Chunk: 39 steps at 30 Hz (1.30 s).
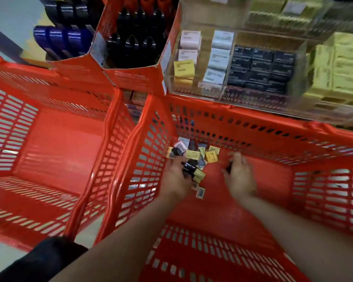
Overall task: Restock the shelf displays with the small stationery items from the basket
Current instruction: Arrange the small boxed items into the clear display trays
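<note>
Two red baskets sit side by side below the shelf (253,110). In the right basket (243,121), a pile of small boxes (194,157), too blurred to count, lies at the far left corner. The left hand (175,176) grips dark boxes; the right hand (239,171) curls round one dark item. The left basket (55,76) holds nothing visible.
</note>
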Each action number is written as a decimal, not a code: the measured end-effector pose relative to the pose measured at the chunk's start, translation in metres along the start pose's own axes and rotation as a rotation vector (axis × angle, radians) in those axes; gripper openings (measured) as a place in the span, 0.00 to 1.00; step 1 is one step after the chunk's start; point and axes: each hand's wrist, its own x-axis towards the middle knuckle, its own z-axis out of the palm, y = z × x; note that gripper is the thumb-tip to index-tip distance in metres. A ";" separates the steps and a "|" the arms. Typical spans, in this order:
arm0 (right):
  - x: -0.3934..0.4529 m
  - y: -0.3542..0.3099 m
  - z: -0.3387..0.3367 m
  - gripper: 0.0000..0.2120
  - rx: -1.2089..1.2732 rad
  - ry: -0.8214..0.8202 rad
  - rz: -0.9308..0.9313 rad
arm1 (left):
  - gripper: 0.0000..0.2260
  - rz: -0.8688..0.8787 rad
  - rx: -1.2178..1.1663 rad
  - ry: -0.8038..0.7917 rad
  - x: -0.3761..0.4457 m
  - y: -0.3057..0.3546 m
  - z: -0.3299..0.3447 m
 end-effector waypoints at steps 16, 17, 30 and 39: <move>-0.059 -0.029 0.017 0.39 -0.217 -0.318 -0.322 | 0.10 -0.522 -0.630 -0.107 -0.007 -0.004 -0.013; -0.058 -0.033 0.023 0.37 -0.258 -0.288 -0.328 | 0.10 -0.546 -0.659 -0.100 -0.007 -0.006 -0.013; -0.048 -0.015 0.017 0.14 0.128 -0.261 -0.253 | 0.10 -0.648 -0.710 -0.085 -0.008 -0.003 -0.009; -0.072 -0.085 -0.128 0.16 0.417 0.018 -0.331 | 0.17 -0.550 -1.050 -0.391 -0.055 0.101 -0.055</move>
